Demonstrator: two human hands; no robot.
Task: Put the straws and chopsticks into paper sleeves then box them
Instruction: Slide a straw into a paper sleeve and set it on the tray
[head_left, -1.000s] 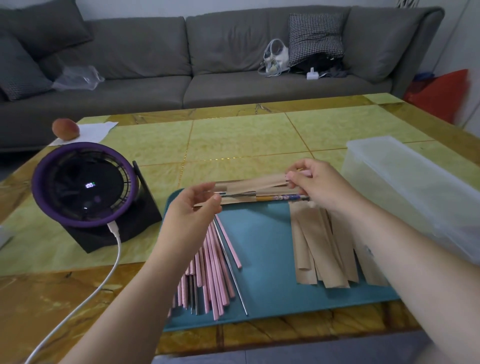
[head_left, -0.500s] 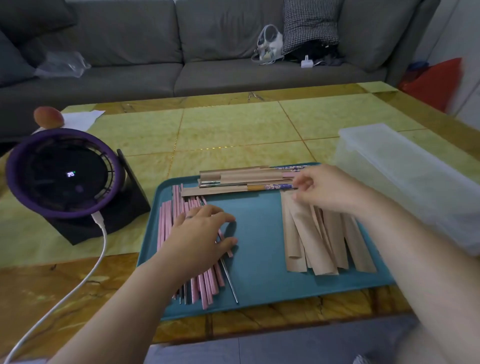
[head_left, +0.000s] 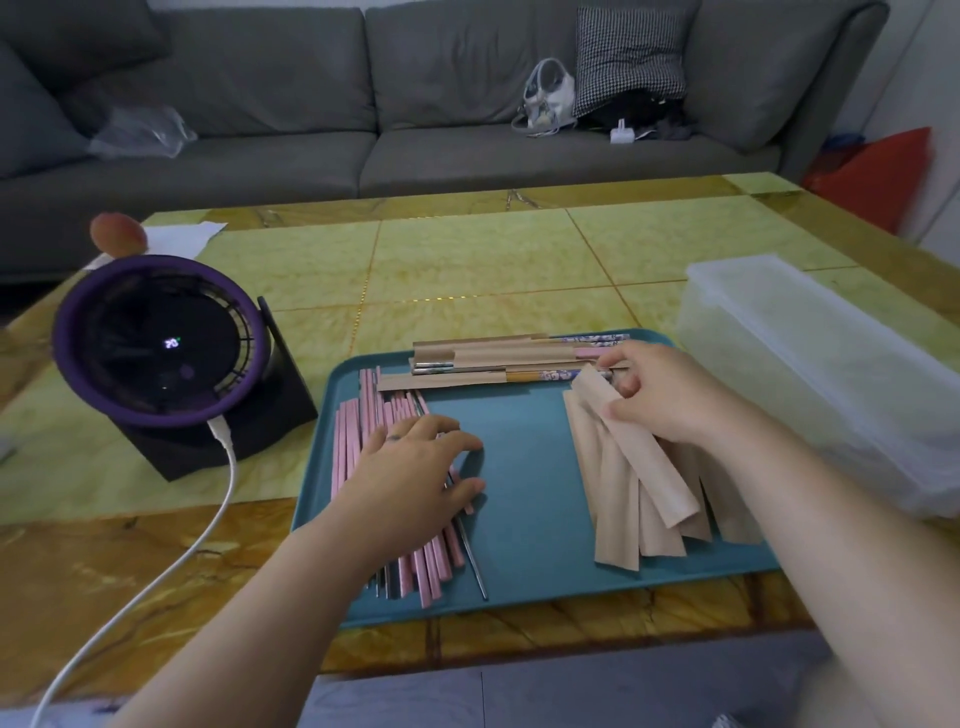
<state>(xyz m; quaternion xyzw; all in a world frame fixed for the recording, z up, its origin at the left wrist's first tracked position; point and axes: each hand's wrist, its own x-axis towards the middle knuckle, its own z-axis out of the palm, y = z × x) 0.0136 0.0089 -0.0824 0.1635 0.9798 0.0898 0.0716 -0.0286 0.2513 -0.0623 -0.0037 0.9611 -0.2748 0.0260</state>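
A tray (head_left: 524, 467) sits at the surface's near edge, straws (head_left: 358, 431) on its left, paper sleeves (head_left: 618, 499) right; a box (head_left: 810, 364) stands beside the right edge.

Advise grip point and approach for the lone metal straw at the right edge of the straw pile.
Pinch the metal straw at its near end, coming from the right over bare tray. That end lies clear of the pink straws; farther up, the left hand covers it. It is thin and flat, so probably fingertips.

Matt brown paper sleeves (head_left: 631, 467), smooth teal plastic tray (head_left: 524, 467), glossy marbled table (head_left: 467, 260), frosted plastic box (head_left: 810, 353)
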